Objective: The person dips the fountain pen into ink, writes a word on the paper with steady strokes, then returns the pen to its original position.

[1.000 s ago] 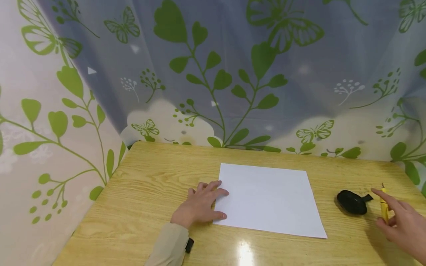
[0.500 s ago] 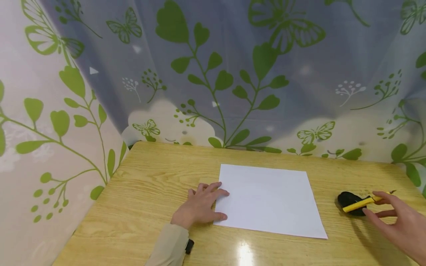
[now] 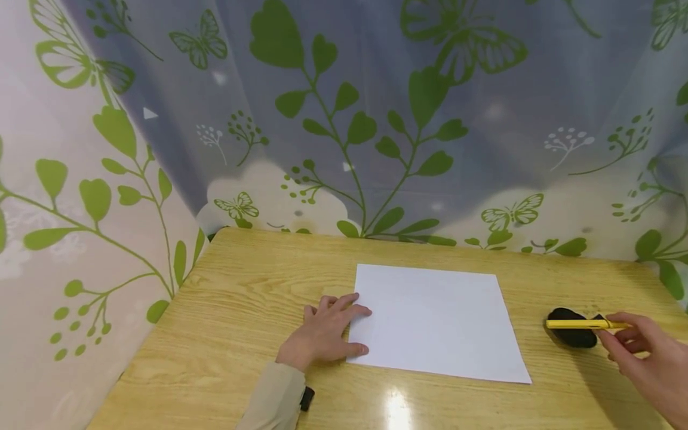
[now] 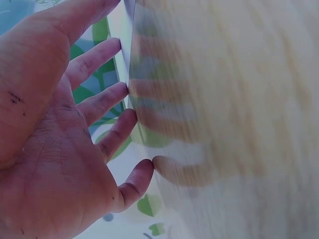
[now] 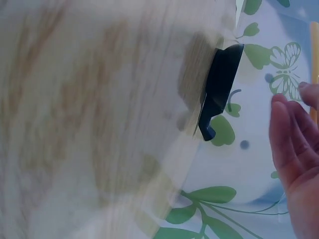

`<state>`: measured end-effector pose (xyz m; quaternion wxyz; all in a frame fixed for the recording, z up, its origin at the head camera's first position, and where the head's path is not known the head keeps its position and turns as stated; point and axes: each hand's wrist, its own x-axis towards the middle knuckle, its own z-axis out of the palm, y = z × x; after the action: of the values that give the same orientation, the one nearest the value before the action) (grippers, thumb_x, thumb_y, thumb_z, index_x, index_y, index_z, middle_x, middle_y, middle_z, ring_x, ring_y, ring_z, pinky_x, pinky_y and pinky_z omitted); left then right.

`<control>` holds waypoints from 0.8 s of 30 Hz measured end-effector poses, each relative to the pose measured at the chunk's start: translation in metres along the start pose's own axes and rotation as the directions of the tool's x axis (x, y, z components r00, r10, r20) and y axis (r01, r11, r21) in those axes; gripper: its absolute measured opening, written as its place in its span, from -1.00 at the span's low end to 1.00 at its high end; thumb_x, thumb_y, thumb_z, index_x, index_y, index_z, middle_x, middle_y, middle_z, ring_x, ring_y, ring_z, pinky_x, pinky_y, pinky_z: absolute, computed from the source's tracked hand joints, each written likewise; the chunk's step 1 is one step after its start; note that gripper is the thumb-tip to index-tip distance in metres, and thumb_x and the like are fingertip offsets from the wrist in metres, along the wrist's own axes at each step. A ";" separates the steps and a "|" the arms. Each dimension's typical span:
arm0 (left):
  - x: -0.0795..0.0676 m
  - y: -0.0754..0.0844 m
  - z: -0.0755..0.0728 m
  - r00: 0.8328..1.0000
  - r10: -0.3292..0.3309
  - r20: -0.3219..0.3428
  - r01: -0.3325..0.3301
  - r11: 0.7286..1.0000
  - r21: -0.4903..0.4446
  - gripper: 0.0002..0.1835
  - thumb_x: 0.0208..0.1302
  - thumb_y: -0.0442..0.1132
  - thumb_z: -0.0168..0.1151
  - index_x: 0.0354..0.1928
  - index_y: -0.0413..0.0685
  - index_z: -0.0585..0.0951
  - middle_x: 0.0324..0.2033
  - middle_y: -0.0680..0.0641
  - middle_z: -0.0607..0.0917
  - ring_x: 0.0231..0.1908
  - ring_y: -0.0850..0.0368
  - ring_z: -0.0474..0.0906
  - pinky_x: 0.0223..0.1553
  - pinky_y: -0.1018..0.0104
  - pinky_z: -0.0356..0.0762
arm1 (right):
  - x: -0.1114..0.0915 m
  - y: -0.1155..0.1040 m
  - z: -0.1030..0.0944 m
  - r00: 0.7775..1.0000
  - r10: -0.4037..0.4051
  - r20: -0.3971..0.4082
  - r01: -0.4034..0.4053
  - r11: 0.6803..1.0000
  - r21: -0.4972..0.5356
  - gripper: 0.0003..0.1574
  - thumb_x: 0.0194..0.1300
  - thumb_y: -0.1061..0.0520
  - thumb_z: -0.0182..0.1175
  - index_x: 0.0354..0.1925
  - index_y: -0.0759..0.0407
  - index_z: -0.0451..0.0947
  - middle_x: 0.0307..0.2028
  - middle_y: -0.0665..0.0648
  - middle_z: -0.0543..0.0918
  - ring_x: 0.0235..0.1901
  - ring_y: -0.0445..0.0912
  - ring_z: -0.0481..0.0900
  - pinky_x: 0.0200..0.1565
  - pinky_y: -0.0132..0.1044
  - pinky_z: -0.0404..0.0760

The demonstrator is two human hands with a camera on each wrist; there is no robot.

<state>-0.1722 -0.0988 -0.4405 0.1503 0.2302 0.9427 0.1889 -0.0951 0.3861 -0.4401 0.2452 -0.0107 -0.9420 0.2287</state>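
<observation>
A white sheet of paper [image 3: 441,325] lies flat on the table. My left hand [image 3: 319,333] rests at its left edge, with the thumb and two fingertips on the paper. In the left wrist view the fingers of that hand [image 4: 65,134] are spread and touch the surface. My right hand [image 3: 647,352] pinches one end of a yellow pen [image 3: 577,324], held level and pointing left. Under the pen sits a black rounded object with a short tab [image 3: 574,338]; its kind cannot be told. From the right wrist, the pen [image 5: 315,57] shows only at the frame's edge.
A wood-grain table [image 3: 242,286] carries everything. Behind it hangs a grey-blue curtain [image 3: 371,197] with green leaves and butterflies, and a pale patterned one [image 3: 32,310] closes off the left side. Small specks [image 3: 591,309] lie behind the black object.
The yellow pen has swung from upright, through slanting, to level over the black object, its long end now pointing left. My right fingers have shifted along it. The left hand stays put.
</observation>
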 end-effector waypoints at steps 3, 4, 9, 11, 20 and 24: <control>0.000 0.000 0.000 1.000 0.002 -0.001 -0.002 1.000 -0.010 -0.34 0.29 0.17 0.37 0.41 0.34 0.44 0.59 0.04 0.21 0.44 -0.20 0.17 0.11 -0.24 0.22 | 0.000 -0.004 0.000 0.996 0.082 0.032 -0.081 0.996 -0.035 -0.67 0.39 0.40 0.23 0.08 0.51 0.50 -0.54 0.28 0.63 -0.69 -0.47 0.28 -0.68 -0.48 0.34; 0.000 0.000 0.000 1.000 0.002 -0.001 -0.002 1.000 -0.012 -0.34 0.29 0.17 0.37 0.41 0.34 0.45 0.59 0.04 0.21 0.43 -0.20 0.17 0.11 -0.24 0.21 | 0.000 -0.005 0.001 0.994 0.101 0.031 -0.100 0.994 -0.047 -0.67 0.40 0.37 0.23 0.09 0.51 0.51 -0.54 0.26 0.62 -0.70 -0.44 0.28 -0.66 -0.48 0.33; 0.000 -0.001 0.001 1.000 0.007 -0.004 -0.007 1.000 -0.021 -0.33 0.28 0.17 0.38 0.41 0.33 0.45 0.58 0.04 0.21 0.43 -0.19 0.18 0.08 -0.21 0.21 | 0.002 -0.007 0.002 0.991 0.135 -0.024 -0.136 0.990 -0.038 -0.67 0.42 0.31 0.24 0.07 0.53 0.56 -0.50 0.33 0.63 -0.62 -0.54 0.22 -0.61 -0.54 0.26; 0.000 -0.001 0.001 1.000 0.005 -0.003 -0.005 1.000 -0.020 -0.33 0.29 0.17 0.38 0.41 0.33 0.45 0.58 0.05 0.21 0.43 -0.18 0.18 0.08 -0.20 0.20 | 0.000 -0.006 0.003 0.989 0.146 -0.036 -0.146 0.989 -0.020 -0.66 0.44 0.30 0.21 0.07 0.53 0.53 -0.47 0.40 0.65 -0.58 -0.62 0.19 -0.61 -0.55 0.25; 0.000 -0.001 0.002 1.000 -0.003 0.001 0.003 1.000 -0.011 -0.33 0.29 0.18 0.37 0.42 0.35 0.44 0.59 0.06 0.20 0.43 -0.19 0.17 0.07 -0.18 0.20 | -0.004 -0.001 0.007 0.980 0.196 -0.035 -0.190 0.972 0.140 -0.80 0.42 0.40 0.06 -0.01 0.46 0.42 -0.57 -0.45 0.48 -0.58 -0.62 0.30 -0.58 -0.60 0.35; 0.000 -0.001 0.002 1.000 -0.003 -0.002 0.003 1.000 -0.010 -0.33 0.28 0.18 0.37 0.41 0.35 0.44 0.59 0.05 0.20 0.43 -0.20 0.17 0.08 -0.18 0.21 | -0.004 0.001 0.006 0.955 0.294 0.033 -0.295 0.941 0.167 -0.89 0.45 0.33 0.01 -0.08 0.33 0.35 -0.54 -0.69 0.31 -0.61 -0.52 0.38 -0.59 -0.51 0.39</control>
<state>-0.1714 -0.0990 -0.4421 0.1508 0.2278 0.9422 0.1938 -0.0947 0.3836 -0.4466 0.2047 -0.1294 -0.9078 0.3424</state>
